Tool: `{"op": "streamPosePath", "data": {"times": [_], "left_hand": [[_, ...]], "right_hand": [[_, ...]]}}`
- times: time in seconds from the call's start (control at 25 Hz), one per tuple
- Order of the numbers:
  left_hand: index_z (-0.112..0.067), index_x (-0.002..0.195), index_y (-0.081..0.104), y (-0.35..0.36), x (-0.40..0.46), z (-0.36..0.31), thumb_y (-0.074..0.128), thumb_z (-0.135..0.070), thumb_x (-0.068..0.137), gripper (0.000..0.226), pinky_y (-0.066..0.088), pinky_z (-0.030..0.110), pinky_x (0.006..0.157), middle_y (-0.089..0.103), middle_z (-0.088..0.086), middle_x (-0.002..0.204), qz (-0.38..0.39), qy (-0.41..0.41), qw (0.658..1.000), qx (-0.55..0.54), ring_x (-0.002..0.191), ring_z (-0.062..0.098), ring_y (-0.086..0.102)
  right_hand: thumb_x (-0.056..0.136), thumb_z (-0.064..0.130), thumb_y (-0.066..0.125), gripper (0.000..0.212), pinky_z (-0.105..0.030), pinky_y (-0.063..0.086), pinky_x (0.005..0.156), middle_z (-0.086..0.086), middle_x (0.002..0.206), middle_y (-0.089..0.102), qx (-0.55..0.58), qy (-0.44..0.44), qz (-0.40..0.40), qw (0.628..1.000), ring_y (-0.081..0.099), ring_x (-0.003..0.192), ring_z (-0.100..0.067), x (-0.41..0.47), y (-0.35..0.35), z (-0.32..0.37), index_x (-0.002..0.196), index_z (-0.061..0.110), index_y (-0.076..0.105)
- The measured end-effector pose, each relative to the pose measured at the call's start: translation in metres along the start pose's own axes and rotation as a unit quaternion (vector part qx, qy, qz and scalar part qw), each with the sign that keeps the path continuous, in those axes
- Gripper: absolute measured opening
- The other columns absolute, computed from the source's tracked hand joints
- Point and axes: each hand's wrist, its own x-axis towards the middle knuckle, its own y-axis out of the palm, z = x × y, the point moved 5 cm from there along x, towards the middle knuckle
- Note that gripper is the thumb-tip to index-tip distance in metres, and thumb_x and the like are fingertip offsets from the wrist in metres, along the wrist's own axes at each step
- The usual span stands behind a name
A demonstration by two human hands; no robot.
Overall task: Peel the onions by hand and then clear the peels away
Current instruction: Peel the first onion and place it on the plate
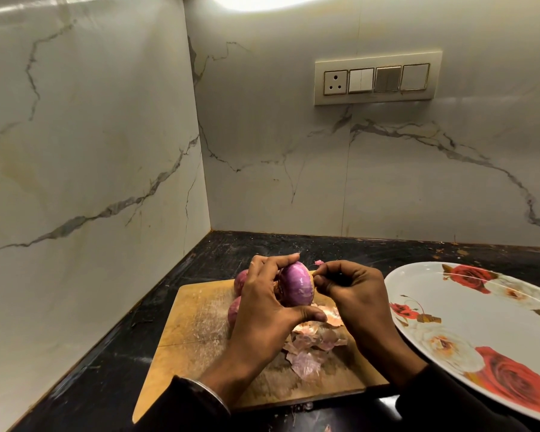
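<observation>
Two walls of pale marble with grey veins are joined in a corner above a black counter. A cream switch panel with one socket and three switch plates is fixed on the right-hand wall. A bright light is reflected at the top of that wall.

The left hand grips a purple onion above the wooden cutting board, fingers curled over its top and thumb under it. The right hand pinches a small scrap of skin at the onion's upper right side. Two more onions lie on the board behind the left hand, partly hidden. A heap of dry peels lies on the board beneath the hands. Right of the board, a white plate with red roses sits on the dark desk.
</observation>
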Motion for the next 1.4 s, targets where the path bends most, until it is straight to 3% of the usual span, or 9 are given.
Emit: {"op": "streamPosePath", "data": {"times": [0.2,0.32,0.48,0.68,0.84,1.0,1.28,1.4], "left_hand": [[-0.044,0.126,0.051,0.001,-0.001,-0.001,0.094,-0.043,0.048,0.089,0.052,0.016,0.088,0.048,-0.023,0.116,0.021,-0.003,1.0,-0.006,0.111,-0.002,0.053],[-0.042,0.125,0.054,0.0,-0.001,-0.005,0.086,-0.054,0.044,0.087,0.05,0.011,0.085,0.05,-0.021,0.116,0.037,-0.019,0.999,-0.026,0.11,-0.005,0.052],[-0.034,0.126,0.058,-0.001,0.0,-0.007,0.088,-0.043,0.046,0.086,0.054,0.016,0.084,0.053,-0.016,0.118,0.051,-0.052,0.995,-0.073,0.107,-0.003,0.057],[-0.037,0.123,0.058,-0.001,0.0,-0.004,0.089,-0.031,0.051,0.078,0.058,0.023,0.077,0.061,-0.002,0.119,0.067,-0.107,0.98,-0.154,0.101,0.012,0.068],[-0.038,0.12,0.059,-0.002,0.002,-0.001,0.088,-0.029,0.052,0.074,0.06,0.027,0.079,0.063,-0.001,0.12,0.055,-0.127,0.974,-0.181,0.102,0.016,0.069],[-0.037,0.118,0.061,-0.003,0.002,0.0,0.088,-0.029,0.053,0.071,0.06,0.031,0.082,0.064,-0.002,0.12,0.053,-0.146,0.962,-0.225,0.104,0.015,0.069],[-0.035,0.121,0.06,0.0,-0.001,-0.002,0.087,-0.027,0.055,0.072,0.06,0.028,0.08,0.063,-0.006,0.119,0.067,-0.143,0.964,-0.215,0.102,0.009,0.068],[-0.033,0.12,0.062,0.003,-0.002,0.001,0.088,-0.024,0.055,0.07,0.061,0.038,0.081,0.064,0.002,0.121,0.072,-0.169,0.947,-0.262,0.103,0.02,0.07]], "right_hand": [[0.084,-0.005,0.069,0.027,-0.011,0.051,0.072,0.005,0.083,0.071,-0.054,0.005,0.054,0.997,0.066,0.087,-0.004,0.003,0.001,-0.005,0.081,0.022,0.07],[0.087,-0.007,0.064,0.029,-0.015,0.048,0.072,0.003,0.089,0.063,-0.089,0.002,0.101,0.991,0.059,0.086,-0.006,0.006,0.002,-0.005,0.083,0.022,0.064],[0.09,-0.011,0.054,0.03,-0.02,0.046,0.07,0.004,0.088,0.057,-0.079,-0.007,0.132,0.988,0.052,0.08,-0.004,0.005,0.007,-0.003,0.086,0.019,0.058],[0.09,-0.011,0.054,0.027,-0.027,0.048,0.071,0.004,0.087,0.056,-0.067,-0.052,0.112,0.99,0.052,0.08,-0.008,0.005,0.007,-0.001,0.088,0.015,0.058],[0.088,-0.006,0.064,0.025,-0.022,0.055,0.074,0.005,0.095,0.067,-0.027,-0.063,0.09,0.994,0.064,0.089,-0.008,0.006,0.004,0.002,0.097,0.017,0.067],[0.079,-0.006,0.073,0.021,-0.027,0.058,0.078,0.001,0.093,0.07,-0.006,-0.098,0.055,0.994,0.068,0.091,-0.013,0.006,-0.002,0.007,0.089,0.012,0.073],[0.082,-0.011,0.067,0.03,-0.027,0.057,0.064,0.004,0.084,0.061,-0.071,-0.11,0.065,0.989,0.061,0.079,-0.012,0.006,0.0,0.009,0.08,0.019,0.064],[0.082,-0.014,0.063,0.036,-0.021,0.053,0.063,0.007,0.083,0.058,-0.097,-0.129,0.06,0.985,0.058,0.079,-0.01,0.005,0.002,0.01,0.078,0.022,0.06]]}}
